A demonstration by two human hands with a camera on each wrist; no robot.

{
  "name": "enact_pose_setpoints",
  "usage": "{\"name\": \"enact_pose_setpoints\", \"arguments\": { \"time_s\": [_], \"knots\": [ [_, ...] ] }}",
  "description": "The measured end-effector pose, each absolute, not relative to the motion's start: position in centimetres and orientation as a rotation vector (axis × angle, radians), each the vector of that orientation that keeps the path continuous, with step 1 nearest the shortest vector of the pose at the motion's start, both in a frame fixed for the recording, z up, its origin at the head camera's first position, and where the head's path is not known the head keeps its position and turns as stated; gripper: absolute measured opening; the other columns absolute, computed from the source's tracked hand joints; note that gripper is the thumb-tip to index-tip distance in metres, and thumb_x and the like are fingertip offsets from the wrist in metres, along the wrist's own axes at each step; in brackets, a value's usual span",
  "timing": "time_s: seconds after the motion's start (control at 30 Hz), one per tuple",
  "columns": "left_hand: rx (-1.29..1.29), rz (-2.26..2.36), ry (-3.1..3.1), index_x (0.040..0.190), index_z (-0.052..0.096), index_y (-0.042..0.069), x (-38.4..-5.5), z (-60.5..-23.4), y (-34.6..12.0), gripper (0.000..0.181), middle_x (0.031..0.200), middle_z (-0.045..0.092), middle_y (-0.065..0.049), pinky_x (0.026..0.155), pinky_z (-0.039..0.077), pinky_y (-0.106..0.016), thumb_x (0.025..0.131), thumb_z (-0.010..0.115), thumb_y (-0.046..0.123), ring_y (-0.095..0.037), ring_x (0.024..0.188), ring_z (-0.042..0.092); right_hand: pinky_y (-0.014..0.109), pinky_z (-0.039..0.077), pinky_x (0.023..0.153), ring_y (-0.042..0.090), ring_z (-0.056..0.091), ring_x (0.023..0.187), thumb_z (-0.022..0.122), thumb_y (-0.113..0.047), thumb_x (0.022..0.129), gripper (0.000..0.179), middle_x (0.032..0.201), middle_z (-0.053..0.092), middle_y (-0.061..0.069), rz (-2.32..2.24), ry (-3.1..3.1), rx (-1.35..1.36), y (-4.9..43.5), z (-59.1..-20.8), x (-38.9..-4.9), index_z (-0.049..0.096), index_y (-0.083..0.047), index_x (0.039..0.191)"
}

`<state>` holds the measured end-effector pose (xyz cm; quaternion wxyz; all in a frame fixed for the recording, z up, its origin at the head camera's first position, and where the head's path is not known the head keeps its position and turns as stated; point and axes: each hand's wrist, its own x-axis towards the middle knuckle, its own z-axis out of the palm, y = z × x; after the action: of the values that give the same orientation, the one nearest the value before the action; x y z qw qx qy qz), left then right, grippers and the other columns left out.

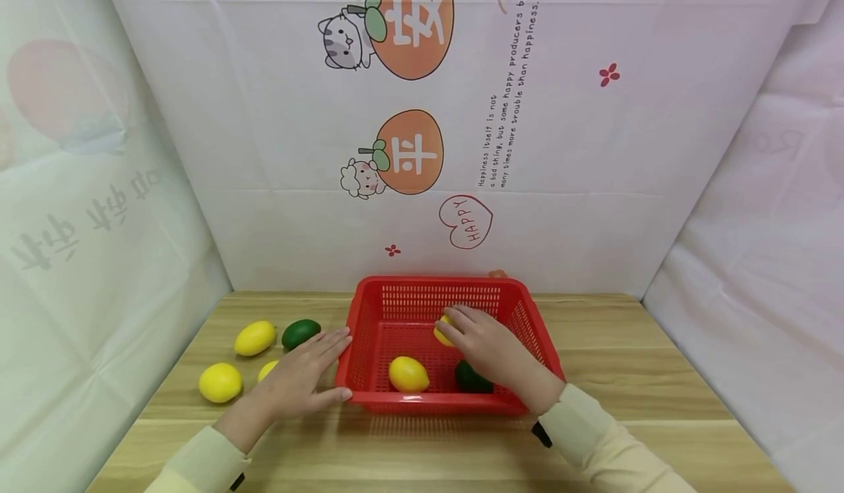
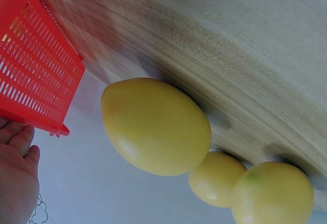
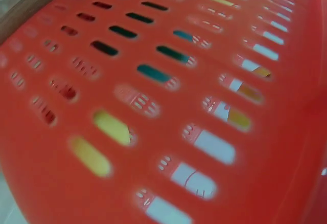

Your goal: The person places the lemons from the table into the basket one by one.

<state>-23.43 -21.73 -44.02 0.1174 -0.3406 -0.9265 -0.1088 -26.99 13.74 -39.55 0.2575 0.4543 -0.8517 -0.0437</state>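
My right hand [image 1: 493,345] reaches over the right part of the red plastic basket [image 1: 438,398], its fingers curled over a yellow lemon [image 1: 445,331]. Inside the basket, another lemon [image 1: 408,374] lies near the front wall. Beside it is a dark green fruit [image 1: 471,378], partly hidden under my right hand. My left hand [image 1: 297,382] rests against the basket's left rim with fingers extended; its fingertips [image 2: 21,138] show just under the rim in the left wrist view. The basket's slotted wall [image 3: 127,70] fills the right wrist view, with yellow and green showing through.
Left of the basket, two lemons [image 1: 255,338] [image 1: 220,383] and a dark green fruit [image 1: 301,333] lie on the wood-grain table [image 1: 633,390]. One more lemon [image 1: 267,370] is mostly hidden behind my left hand. A printed white cloth [image 1: 560,236] hangs behind the table.
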Motion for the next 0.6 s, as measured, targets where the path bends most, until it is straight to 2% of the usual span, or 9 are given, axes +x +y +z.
{"name": "enact_pose_setpoints", "arguments": {
  "time_s": [0.17, 0.4, 0.6],
  "knots": [
    [-0.99, -0.312, -2.711, 0.147, 0.041, 0.002, -23.4, -44.0, -21.7, 0.085, 0.153, 0.036, -0.009, 0.113, 0.027, -0.047, 0.09, 0.051, 0.065, -0.025, 0.14, 0.032, 0.039, 0.051, 0.093, 0.025, 0.058, 0.115, 0.083, -0.017, 0.077, 0.055, 0.127, 0.06, 0.01, -0.127, -2.317, 1.24, 13.3, -39.7, -26.9, 0.058, -0.014, 0.125],
    [-0.992, -0.309, -2.705, 0.146, 0.041, 0.002, -23.4, -44.1, -21.7, 0.083, 0.153, 0.037, -0.01, 0.114, 0.027, -0.047, 0.089, 0.057, 0.06, -0.025, 0.14, 0.032, 0.038, 0.05, 0.094, 0.024, 0.058, 0.115, 0.082, -0.015, 0.078, 0.052, 0.125, 0.061, 0.009, -0.124, -2.349, 1.244, 12.8, -39.7, -26.9, 0.059, -0.016, 0.125],
    [-0.993, -0.312, -2.706, 0.146, 0.041, 0.002, -23.4, -44.1, -21.7, 0.083, 0.153, 0.036, -0.01, 0.113, 0.027, -0.047, 0.089, 0.057, 0.06, -0.025, 0.14, 0.032, 0.037, 0.05, 0.095, 0.023, 0.058, 0.114, 0.08, -0.014, 0.081, 0.047, 0.124, 0.061, 0.009, -0.115, -2.356, 1.274, 12.4, -39.9, -26.9, 0.06, -0.014, 0.123]
  ]
}}
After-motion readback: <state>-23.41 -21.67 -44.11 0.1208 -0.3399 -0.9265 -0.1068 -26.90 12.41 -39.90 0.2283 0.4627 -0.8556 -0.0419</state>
